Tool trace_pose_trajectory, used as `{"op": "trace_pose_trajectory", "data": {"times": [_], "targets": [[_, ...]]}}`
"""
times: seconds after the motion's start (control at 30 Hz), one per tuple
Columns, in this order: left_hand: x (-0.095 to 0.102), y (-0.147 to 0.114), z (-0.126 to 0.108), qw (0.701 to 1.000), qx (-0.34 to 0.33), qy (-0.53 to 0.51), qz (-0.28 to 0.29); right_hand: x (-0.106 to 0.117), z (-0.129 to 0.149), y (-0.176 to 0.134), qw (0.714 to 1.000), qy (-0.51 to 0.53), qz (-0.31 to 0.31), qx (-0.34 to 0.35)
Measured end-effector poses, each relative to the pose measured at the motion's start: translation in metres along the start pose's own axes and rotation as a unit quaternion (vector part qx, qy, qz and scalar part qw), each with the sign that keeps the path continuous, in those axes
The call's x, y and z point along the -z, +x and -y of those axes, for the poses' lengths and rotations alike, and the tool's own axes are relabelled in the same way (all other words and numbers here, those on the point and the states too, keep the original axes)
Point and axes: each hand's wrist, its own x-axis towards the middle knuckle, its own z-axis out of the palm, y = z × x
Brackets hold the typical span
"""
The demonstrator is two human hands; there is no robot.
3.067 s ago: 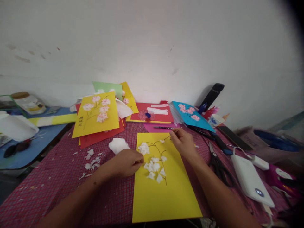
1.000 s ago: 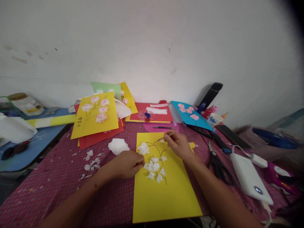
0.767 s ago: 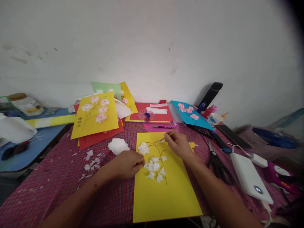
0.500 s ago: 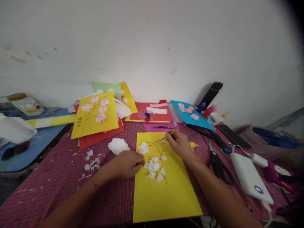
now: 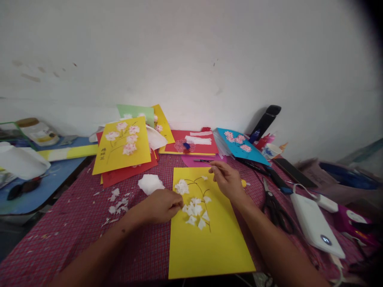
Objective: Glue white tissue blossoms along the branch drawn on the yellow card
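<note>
Red-checked tabletop, pale wall behind. Right hand: grip pinching what looks like a thin stick over the top right of the yellow sheet. Left hand: grip pressed together at the sheet's left edge, contents hidden. Stems drawn; ruffled white cluster appears complete, looser white scraps half-built, upper branch carries one small scrap. Judged partway. Spare scraps lie left; blossom card beyond.

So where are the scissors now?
In the head view, the black scissors lie toward the right on the checked cloth, between the right forearm and the white device.
</note>
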Motion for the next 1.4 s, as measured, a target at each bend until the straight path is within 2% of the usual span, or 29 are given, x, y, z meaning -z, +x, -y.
{"op": "trace_pose_trajectory", "data": {"times": [0.23, 0.5, 0.53, 0.6, 0.77, 0.93, 1.03, 1.13, 1.4], "targets": [[0.002, -0.001, -0.001, 1.000, -0.002, -0.016, -0.006, 0.010, 0.005, 0.009, 0.997, 0.041, 0.012, -0.060], [0.000, -0.002, 0.001, 1.000, 0.004, -0.006, -0.013, 0.044, 0.027, 0.039, 0.995, -0.076, 0.057, -0.040], [0.000, -0.002, 0.002, 1.000, 0.004, -0.007, -0.013, 0.045, 0.025, 0.043, 0.994, -0.070, 0.069, -0.057], [0.000, -0.003, 0.002, 1.000, 0.003, -0.010, -0.013, 0.044, 0.019, 0.050, 0.993, -0.031, 0.053, -0.104], [-0.003, -0.003, 0.005, 1.000, 0.000, -0.009, -0.015, 0.047, 0.000, 0.052, 0.990, -0.016, 0.040, -0.133], [-0.005, -0.002, 0.007, 1.000, -0.002, -0.012, -0.015, 0.068, -0.010, 0.036, 0.984, -0.035, 0.093, -0.151], [-0.004, -0.002, 0.005, 1.000, 0.004, -0.016, -0.014, 0.075, -0.017, 0.031, 0.979, -0.059, 0.139, -0.137], [-0.002, -0.002, 0.002, 1.000, 0.010, -0.017, -0.015, 0.072, -0.028, 0.035, 0.975, -0.095, 0.170, -0.103], [-0.002, -0.002, 0.003, 1.000, 0.015, -0.021, -0.015, 0.058, -0.055, 0.050, 0.949, -0.210, 0.232, 0.035]]}}
